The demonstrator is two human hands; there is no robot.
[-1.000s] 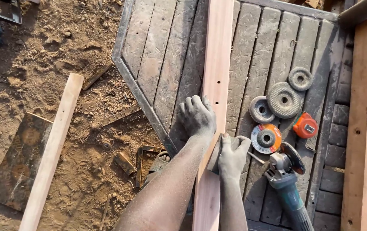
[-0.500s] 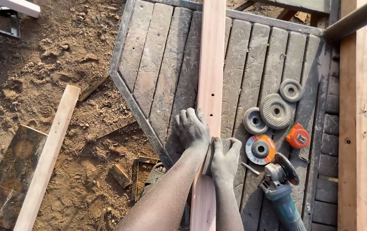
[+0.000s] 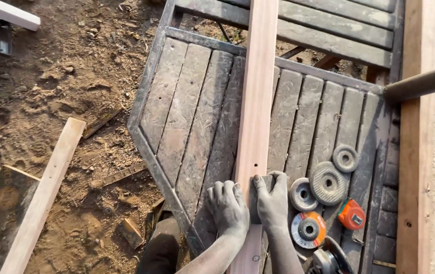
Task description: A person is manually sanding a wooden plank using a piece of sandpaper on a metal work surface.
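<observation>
Plank: long pale plank (image 3: 256, 101) lying lengthwise on the grey slatted desk (image 3: 187, 116), running up out of view.
Left hand: left hand (image 3: 229, 209) flat on the plank's left edge, fingers curled down over it.
Right hand: right hand (image 3: 272, 200) pressing a dark sanding block (image 3: 254, 200) against the plank, fingers wrapped round the block.
Discs: four, just right of the hands; three grey discs (image 3: 327, 181), one orange-centred disc (image 3: 308, 229).
Tape: one orange tape measure (image 3: 352, 213) beside the discs.
Grinder: grinder (image 3: 329, 260) at the bottom edge.
Ground: second pale board (image 3: 42, 195) on the dirt, left.
</observation>
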